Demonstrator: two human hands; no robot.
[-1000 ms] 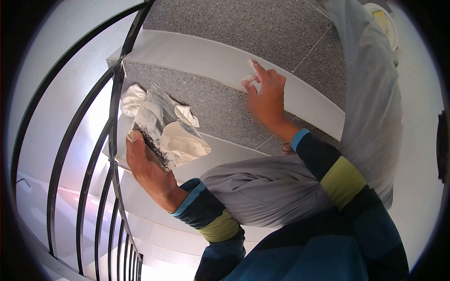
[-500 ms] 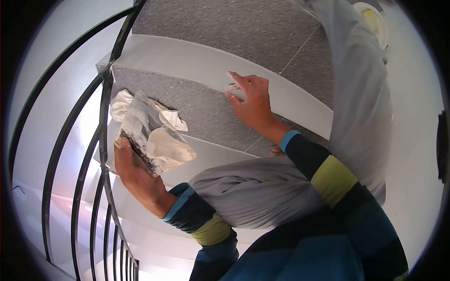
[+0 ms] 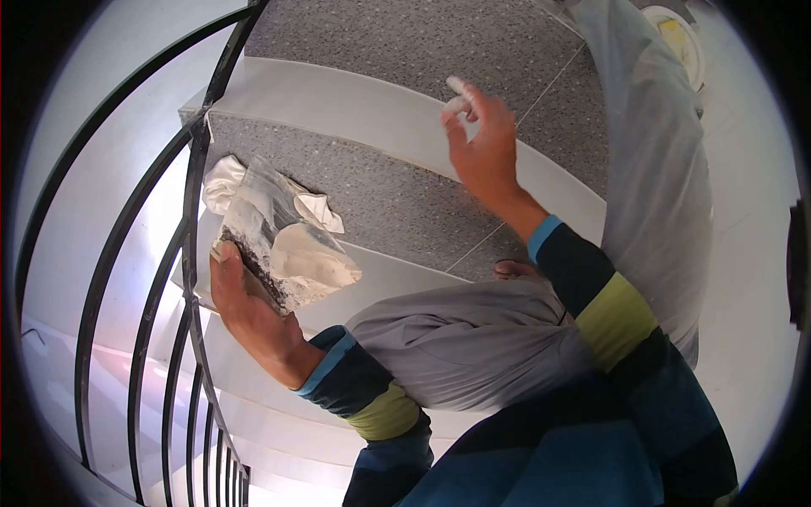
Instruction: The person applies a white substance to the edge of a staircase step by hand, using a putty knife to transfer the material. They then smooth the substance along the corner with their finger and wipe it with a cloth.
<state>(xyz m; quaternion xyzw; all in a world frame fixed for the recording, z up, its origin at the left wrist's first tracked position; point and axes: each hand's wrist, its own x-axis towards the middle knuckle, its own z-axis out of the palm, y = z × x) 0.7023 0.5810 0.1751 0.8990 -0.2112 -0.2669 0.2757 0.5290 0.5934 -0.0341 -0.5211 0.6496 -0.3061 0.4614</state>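
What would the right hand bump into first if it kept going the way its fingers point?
Probably the white front face of the stair step, just past the fingertips. The right hand points up the stairs with white paste on its fingers. How close it is to the step is hard to tell.

Single head-worn fisheye view, looking steeply down, close over grey stair treads (image 3: 397, 198)

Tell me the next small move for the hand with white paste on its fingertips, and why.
Probably bring the right hand down to the white riser and press the paste on: it hovers just above it, while the left hand holds the loaded board.
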